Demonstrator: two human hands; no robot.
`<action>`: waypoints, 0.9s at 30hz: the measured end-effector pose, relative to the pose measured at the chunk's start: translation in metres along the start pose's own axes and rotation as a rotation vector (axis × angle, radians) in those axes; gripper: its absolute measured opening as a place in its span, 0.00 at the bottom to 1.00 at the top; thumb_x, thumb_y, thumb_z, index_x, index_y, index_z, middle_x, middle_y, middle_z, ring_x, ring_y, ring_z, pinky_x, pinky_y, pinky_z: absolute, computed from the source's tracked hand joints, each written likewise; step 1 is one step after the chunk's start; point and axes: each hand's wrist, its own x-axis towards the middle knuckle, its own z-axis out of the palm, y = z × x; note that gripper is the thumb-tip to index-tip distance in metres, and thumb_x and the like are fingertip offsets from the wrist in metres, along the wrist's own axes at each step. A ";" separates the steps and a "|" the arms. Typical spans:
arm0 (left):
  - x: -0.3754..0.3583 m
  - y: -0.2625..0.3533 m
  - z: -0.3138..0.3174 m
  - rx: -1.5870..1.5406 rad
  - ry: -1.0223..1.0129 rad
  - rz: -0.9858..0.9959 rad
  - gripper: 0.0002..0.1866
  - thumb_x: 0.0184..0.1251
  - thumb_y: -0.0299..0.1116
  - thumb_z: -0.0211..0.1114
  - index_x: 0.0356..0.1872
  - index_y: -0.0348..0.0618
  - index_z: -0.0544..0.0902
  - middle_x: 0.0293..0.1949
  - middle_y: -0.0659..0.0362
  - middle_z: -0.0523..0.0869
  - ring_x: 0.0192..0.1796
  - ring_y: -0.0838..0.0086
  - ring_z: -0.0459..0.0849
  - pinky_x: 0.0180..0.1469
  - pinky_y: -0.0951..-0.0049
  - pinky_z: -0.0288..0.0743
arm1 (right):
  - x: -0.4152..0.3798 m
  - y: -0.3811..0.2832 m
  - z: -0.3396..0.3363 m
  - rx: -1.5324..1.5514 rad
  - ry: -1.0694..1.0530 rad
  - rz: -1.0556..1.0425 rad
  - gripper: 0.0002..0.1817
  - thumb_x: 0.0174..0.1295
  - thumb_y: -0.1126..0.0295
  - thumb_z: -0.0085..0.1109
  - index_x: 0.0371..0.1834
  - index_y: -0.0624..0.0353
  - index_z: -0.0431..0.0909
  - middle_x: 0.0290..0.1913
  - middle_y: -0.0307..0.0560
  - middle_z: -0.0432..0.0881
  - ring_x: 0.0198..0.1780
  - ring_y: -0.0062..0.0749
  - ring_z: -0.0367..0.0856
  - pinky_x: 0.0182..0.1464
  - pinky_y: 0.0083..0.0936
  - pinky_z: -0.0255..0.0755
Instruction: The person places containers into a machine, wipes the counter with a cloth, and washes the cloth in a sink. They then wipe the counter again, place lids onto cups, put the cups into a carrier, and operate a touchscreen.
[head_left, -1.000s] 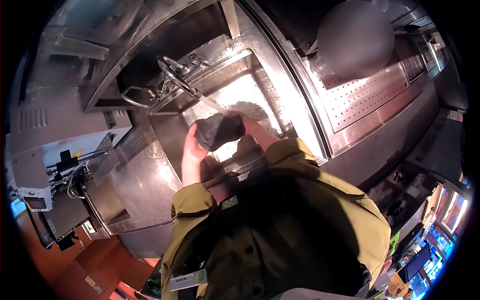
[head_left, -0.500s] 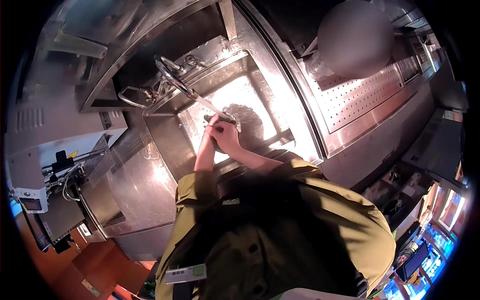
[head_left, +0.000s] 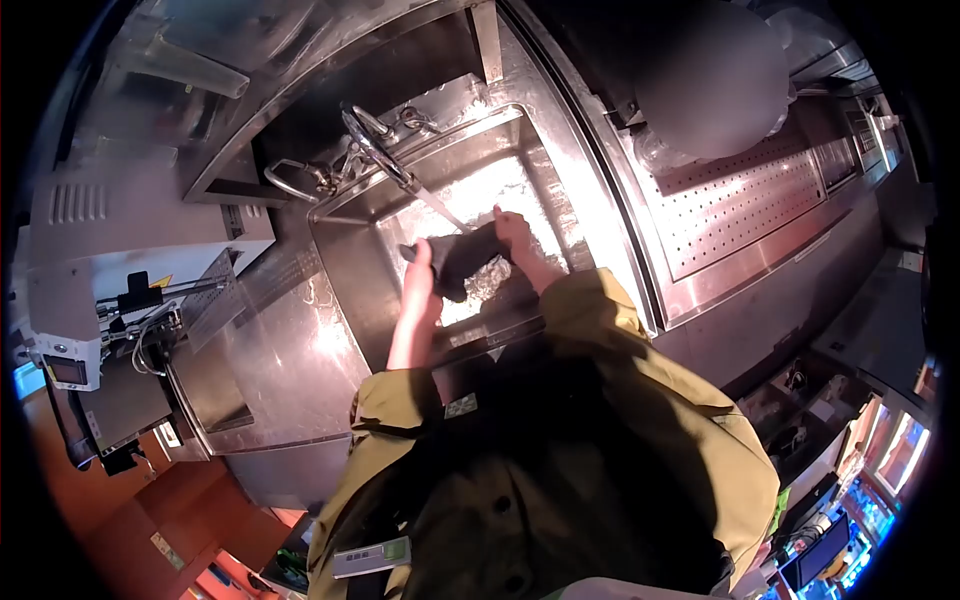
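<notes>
Dark wet cloth [head_left: 462,258], bunched and stretched between two hands, held above the basin of a stainless steel sink [head_left: 540,170], just under the end of the faucet spout [head_left: 395,170]. Thin stream of water [head_left: 436,208] running down from the spout onto the cloth's upper edge. Left hand [head_left: 420,280] closed around the cloth's left end, fingers wrapped over it; right hand [head_left: 512,232] gripping the right end, thumb side up. Cloth clear of the sink floor, sagging a little in the middle.

Judged from this: rinsing under way, not finished. Water on, cloth soaked and dark, both hands engaged. No sign yet of wringing out — cloth spread rather than twisted tight. Left to do, by the look of it: squeezing out, shutting off the tap, taking the cloth away from the sink. Whether dirt or soap remains in the cloth, impossible to tell at this size.

Around the sink: bright glare on the wet basin floor, tap handles [head_left: 300,180] behind the spout at the back rim. To the right, a perforated steel drainboard [head_left: 740,200] with a large dark round shape above it, blurred and not identifiable. To the left, a flat steel counter [head_left: 290,340] and a pale machine with cables [head_left: 90,300]. Below, olive-green jacket sleeves [head_left: 590,300] and a badge or tag [head_left: 372,558] near the waist.
</notes>
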 end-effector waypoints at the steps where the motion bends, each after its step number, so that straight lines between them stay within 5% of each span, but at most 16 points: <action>1: -0.004 0.010 0.007 -0.175 0.080 0.032 0.21 0.70 0.44 0.44 0.46 0.34 0.71 0.43 0.50 0.80 0.44 0.64 0.80 0.47 0.66 0.75 | 0.011 0.025 0.012 0.053 -0.077 -0.044 0.20 0.62 0.54 0.46 0.25 0.60 0.77 0.28 0.56 0.79 0.32 0.47 0.78 0.35 0.37 0.68; 4: -0.009 0.031 0.014 -0.360 -0.012 -0.164 0.18 0.71 0.40 0.43 0.45 0.33 0.71 0.44 0.49 0.79 0.44 0.61 0.80 0.48 0.61 0.76 | 0.010 0.025 -0.001 -0.224 -0.171 -0.341 0.14 0.57 0.57 0.54 0.37 0.56 0.74 0.35 0.55 0.79 0.38 0.43 0.78 0.45 0.35 0.65; 6: -0.013 0.032 0.033 -0.196 0.009 -0.001 0.16 0.71 0.38 0.44 0.46 0.33 0.70 0.46 0.50 0.77 0.45 0.62 0.79 0.48 0.61 0.76 | -0.011 -0.008 -0.029 -0.566 -0.182 -0.585 0.19 0.53 0.60 0.59 0.46 0.54 0.72 0.39 0.55 0.79 0.42 0.42 0.78 0.52 0.35 0.63; 8: -0.019 0.027 0.056 -0.074 0.119 0.107 0.16 0.71 0.36 0.44 0.49 0.34 0.69 0.48 0.51 0.76 0.46 0.66 0.78 0.49 0.64 0.74 | -0.036 -0.048 -0.049 -0.471 -0.305 -0.530 0.30 0.46 0.65 0.64 0.54 0.53 0.64 0.48 0.58 0.73 0.49 0.44 0.74 0.56 0.36 0.60; 10: -0.008 0.018 0.049 0.187 0.011 0.225 0.20 0.71 0.41 0.44 0.52 0.33 0.68 0.47 0.53 0.76 0.46 0.72 0.77 0.50 0.70 0.72 | -0.059 -0.079 -0.067 -0.331 -0.373 -0.600 0.49 0.34 0.70 0.71 0.64 0.48 0.52 0.61 0.61 0.60 0.58 0.43 0.66 0.57 0.35 0.60; 12: -0.018 0.028 0.055 0.245 -0.019 0.172 0.22 0.71 0.44 0.43 0.53 0.34 0.67 0.47 0.53 0.76 0.46 0.71 0.77 0.48 0.70 0.73 | -0.059 -0.088 -0.059 0.047 -0.558 -0.563 0.54 0.30 0.65 0.72 0.65 0.51 0.50 0.62 0.61 0.57 0.63 0.46 0.58 0.60 0.38 0.57; 15: -0.041 0.054 0.058 0.149 -0.008 0.065 0.22 0.68 0.46 0.47 0.47 0.33 0.71 0.42 0.55 0.80 0.41 0.71 0.81 0.44 0.71 0.76 | -0.037 -0.070 -0.016 0.086 -0.438 -0.608 0.44 0.26 0.59 0.74 0.53 0.57 0.66 0.53 0.56 0.68 0.56 0.46 0.66 0.57 0.41 0.59; 17: -0.053 0.072 0.048 0.052 -0.024 0.091 0.20 0.67 0.44 0.50 0.46 0.33 0.72 0.43 0.53 0.80 0.43 0.70 0.81 0.44 0.70 0.77 | -0.033 -0.074 -0.011 -0.158 -0.456 -0.523 0.34 0.27 0.59 0.73 0.43 0.59 0.75 0.44 0.54 0.76 0.48 0.46 0.73 0.52 0.39 0.63; 18: -0.057 0.082 0.041 0.032 -0.027 0.098 0.18 0.66 0.41 0.53 0.46 0.33 0.73 0.43 0.52 0.80 0.43 0.69 0.81 0.44 0.70 0.77 | -0.039 -0.068 -0.012 0.055 -0.195 -0.682 0.22 0.32 0.61 0.71 0.32 0.60 0.79 0.32 0.51 0.79 0.37 0.45 0.77 0.45 0.34 0.69; 19: -0.052 0.087 0.026 -0.028 0.010 0.113 0.15 0.66 0.36 0.54 0.44 0.33 0.73 0.42 0.53 0.81 0.42 0.69 0.82 0.45 0.69 0.77 | -0.032 -0.058 -0.004 0.383 -0.431 -0.508 0.20 0.37 0.70 0.69 0.36 0.67 0.78 0.29 0.50 0.80 0.30 0.31 0.79 0.37 0.26 0.72; 21: -0.017 0.086 -0.023 -0.094 0.102 0.110 0.12 0.63 0.33 0.57 0.43 0.35 0.74 0.39 0.54 0.82 0.39 0.69 0.82 0.42 0.69 0.78 | -0.029 -0.058 -0.002 0.273 -0.236 -0.540 0.18 0.41 0.76 0.63 0.39 0.68 0.76 0.28 0.51 0.79 0.30 0.29 0.79 0.34 0.25 0.72; 22: 0.014 0.071 -0.063 0.076 0.209 0.175 0.14 0.60 0.35 0.61 0.42 0.37 0.74 0.34 0.57 0.82 0.37 0.71 0.81 0.41 0.70 0.78 | -0.037 -0.078 -0.017 0.590 -0.389 0.003 0.19 0.39 0.77 0.60 0.40 0.70 0.74 0.26 0.53 0.78 0.29 0.31 0.78 0.32 0.27 0.72; 24: 0.029 0.047 -0.083 0.160 0.329 -0.212 0.25 0.57 0.50 0.60 0.45 0.39 0.73 0.34 0.54 0.79 0.38 0.64 0.79 0.48 0.58 0.73 | -0.041 -0.084 -0.013 0.329 -0.359 -0.237 0.20 0.38 0.77 0.58 0.40 0.70 0.74 0.28 0.55 0.78 0.28 0.36 0.77 0.31 0.28 0.72; 25: 0.028 0.027 -0.067 0.005 0.205 -0.347 0.27 0.57 0.54 0.57 0.46 0.40 0.72 0.37 0.52 0.77 0.41 0.60 0.77 0.52 0.54 0.70 | -0.043 -0.087 -0.010 0.196 -0.339 -0.353 0.21 0.37 0.76 0.58 0.39 0.70 0.73 0.29 0.56 0.78 0.28 0.38 0.77 0.30 0.29 0.71; 27: 0.030 -0.009 -0.039 -0.331 -0.092 -0.463 0.32 0.57 0.61 0.52 0.47 0.40 0.71 0.43 0.49 0.74 0.46 0.54 0.74 0.57 0.49 0.64 | -0.072 -0.105 -0.018 0.124 -0.199 -0.735 0.24 0.37 0.73 0.59 0.41 0.71 0.72 0.41 0.63 0.74 0.45 0.52 0.73 0.49 0.36 0.67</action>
